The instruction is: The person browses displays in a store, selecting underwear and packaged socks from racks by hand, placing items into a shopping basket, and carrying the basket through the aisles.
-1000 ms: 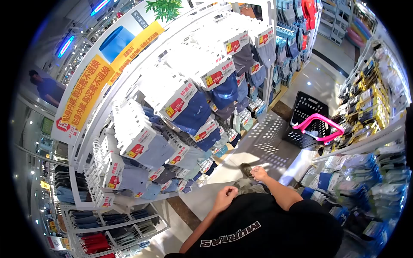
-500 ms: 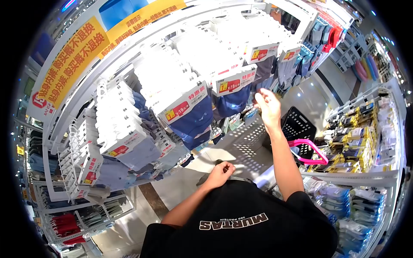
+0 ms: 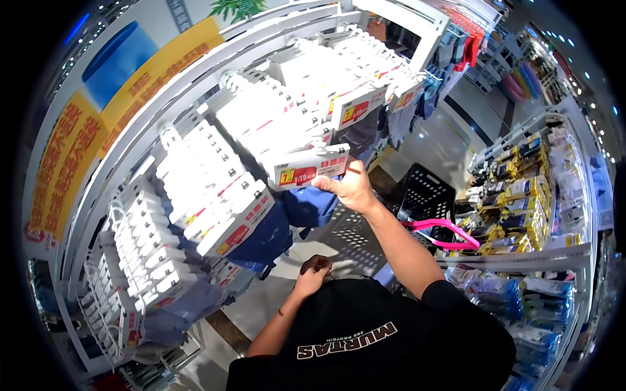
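Observation:
My right hand [image 3: 353, 189] grips the right end of a white hanger card [image 3: 312, 167] with a red and yellow price label, thumb in front and fingers behind. Dark blue garments [image 3: 309, 207] hang under that card. My left hand [image 3: 313, 274] is held low in front of my black shirt, its fingers curled, and whatever it may hold is too shaded to make out. To the left, another row of white cards [image 3: 236, 225] bears navy garments [image 3: 262, 246].
A black basket [image 3: 427, 193] with a pink handle [image 3: 450, 234] stands right of my right forearm. Shelves of yellow packets [image 3: 528, 202] and blue packets [image 3: 544, 306] line the right side. A white rack frame with an orange sign [image 3: 68, 166] rises at the left.
My right hand has moved left and down from the air and taken hold of the hanger card. My left hand has shifted slightly left and down. The view has shifted a little.

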{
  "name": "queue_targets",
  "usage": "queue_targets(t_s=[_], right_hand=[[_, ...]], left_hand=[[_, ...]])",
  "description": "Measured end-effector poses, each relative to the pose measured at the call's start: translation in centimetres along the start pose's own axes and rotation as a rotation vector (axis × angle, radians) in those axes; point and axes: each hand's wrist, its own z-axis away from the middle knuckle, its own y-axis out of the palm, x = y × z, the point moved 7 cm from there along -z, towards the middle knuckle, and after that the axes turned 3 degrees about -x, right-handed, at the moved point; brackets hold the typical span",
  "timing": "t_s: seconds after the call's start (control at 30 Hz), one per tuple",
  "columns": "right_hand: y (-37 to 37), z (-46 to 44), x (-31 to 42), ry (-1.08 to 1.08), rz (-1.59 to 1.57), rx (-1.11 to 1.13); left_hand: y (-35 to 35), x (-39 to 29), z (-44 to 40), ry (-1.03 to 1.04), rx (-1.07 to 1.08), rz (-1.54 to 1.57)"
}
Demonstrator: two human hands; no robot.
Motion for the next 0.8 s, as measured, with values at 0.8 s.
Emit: queue_targets(t_s=[0.8], right_hand=[[-28.6,18.1,-5.1,0.244,0.824,-0.676]], left_hand=[[2.6,1.5,-4.1,-0.073,0.241,-0.005]])
